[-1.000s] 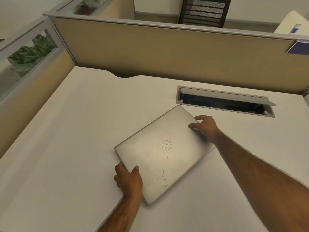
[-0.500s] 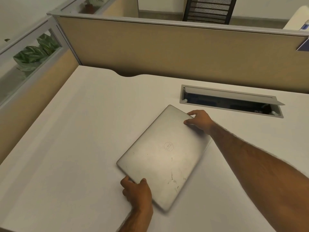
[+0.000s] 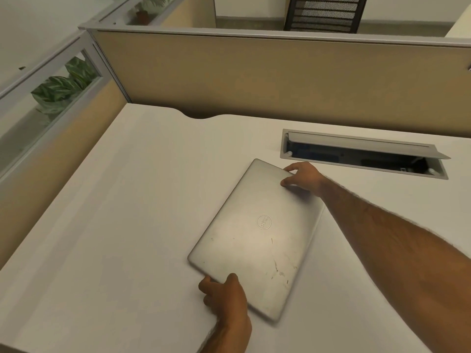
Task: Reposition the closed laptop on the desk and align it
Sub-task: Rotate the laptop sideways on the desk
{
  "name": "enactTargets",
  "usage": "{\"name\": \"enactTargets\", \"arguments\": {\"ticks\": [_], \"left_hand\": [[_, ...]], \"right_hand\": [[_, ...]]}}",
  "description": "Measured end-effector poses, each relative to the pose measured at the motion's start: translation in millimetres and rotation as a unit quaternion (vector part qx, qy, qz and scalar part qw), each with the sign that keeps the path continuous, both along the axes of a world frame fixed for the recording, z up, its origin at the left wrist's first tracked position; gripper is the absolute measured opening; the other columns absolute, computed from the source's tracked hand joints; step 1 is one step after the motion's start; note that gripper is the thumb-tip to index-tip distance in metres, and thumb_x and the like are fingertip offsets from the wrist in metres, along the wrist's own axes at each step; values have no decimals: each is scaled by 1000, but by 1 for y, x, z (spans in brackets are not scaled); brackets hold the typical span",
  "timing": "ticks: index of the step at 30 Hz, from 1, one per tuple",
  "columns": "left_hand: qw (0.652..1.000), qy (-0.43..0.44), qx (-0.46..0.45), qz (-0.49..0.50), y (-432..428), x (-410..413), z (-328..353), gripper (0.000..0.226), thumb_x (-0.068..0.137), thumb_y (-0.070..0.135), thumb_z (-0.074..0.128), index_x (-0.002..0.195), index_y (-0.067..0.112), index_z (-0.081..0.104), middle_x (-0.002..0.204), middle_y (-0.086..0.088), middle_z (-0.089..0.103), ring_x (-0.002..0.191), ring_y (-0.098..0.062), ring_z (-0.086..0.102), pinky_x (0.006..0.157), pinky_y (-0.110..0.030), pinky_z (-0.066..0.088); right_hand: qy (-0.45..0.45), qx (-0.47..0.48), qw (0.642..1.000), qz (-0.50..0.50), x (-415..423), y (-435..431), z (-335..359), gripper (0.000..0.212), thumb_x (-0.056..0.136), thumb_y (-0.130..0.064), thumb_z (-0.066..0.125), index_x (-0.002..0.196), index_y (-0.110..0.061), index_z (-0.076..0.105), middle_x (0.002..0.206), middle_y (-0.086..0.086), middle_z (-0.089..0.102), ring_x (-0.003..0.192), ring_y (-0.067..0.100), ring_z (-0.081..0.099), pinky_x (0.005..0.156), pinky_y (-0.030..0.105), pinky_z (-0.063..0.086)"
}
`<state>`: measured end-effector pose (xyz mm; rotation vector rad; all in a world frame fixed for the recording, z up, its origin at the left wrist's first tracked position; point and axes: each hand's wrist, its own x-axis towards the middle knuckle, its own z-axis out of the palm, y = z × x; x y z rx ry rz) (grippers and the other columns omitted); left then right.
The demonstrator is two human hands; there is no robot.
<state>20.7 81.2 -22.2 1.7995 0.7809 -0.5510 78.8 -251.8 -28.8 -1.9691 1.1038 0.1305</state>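
A closed silver laptop (image 3: 257, 238) with a round logo on its lid lies flat on the white desk (image 3: 122, 225), turned at an angle with one corner pointing toward the back. My left hand (image 3: 226, 294) grips its near edge, thumb on the lid and fingers under the rim. My right hand (image 3: 303, 177) holds the far right corner, thumb on top.
An open cable hatch (image 3: 362, 155) with a raised grey flap is set into the desk just behind the laptop. A beige partition (image 3: 254, 80) closes off the back, and a glass-topped panel with plants (image 3: 63, 85) stands on the left. A black chair (image 3: 323, 12) is beyond the partition.
The laptop has rotated clockwise under both hands, its long side now pointing more toward the back. My left hand slid right along the near edge and my right hand moved toward the hatch.
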Motion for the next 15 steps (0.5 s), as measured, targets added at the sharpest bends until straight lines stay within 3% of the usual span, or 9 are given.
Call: {"name": "enactTargets", "arguments": {"ticks": [10,15], "left_hand": [[1000,-3,5,-8,-2,-1,-5,44,84,13,61,124,13,42,129,-20,52,101,-40,59,81,-40,50],[998,8,0,-58,6,1,-6,50,86,12,63,131,8,41,134,-21,48,109,-41,58,96,-48,53]], "right_hand": [[27,-21,999,14,6,6,0,62,75,-35,85,132,-25,64,147,9,50,133,32,46,112,47,41],[41,-79,996,-7,-3,23,1,62,75,-41,80,134,-33,61,142,8,52,131,32,47,110,44,40]]}}
